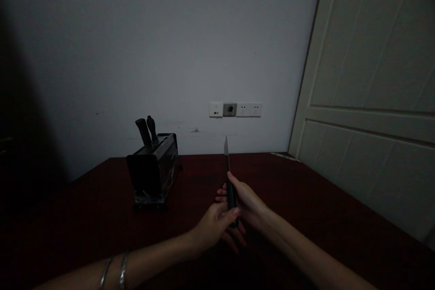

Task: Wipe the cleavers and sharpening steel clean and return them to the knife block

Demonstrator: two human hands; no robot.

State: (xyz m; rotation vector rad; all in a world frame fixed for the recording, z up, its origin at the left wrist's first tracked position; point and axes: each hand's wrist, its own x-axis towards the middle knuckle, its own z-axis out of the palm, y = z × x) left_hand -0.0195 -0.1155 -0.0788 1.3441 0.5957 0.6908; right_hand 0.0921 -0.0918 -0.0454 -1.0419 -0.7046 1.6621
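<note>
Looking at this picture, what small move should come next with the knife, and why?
Probably ease the left hand off the knife: the right hand also seems to grip its dark handle, nearer the blade, so one hand might be enough to steady it.

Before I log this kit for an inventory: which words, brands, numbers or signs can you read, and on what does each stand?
None can be read as text.
Knife: no legible lettering.
Knife block: pale marks low on it, no readable label.
Leftmost white wall plate: tiny marks, too small to read.
</note>
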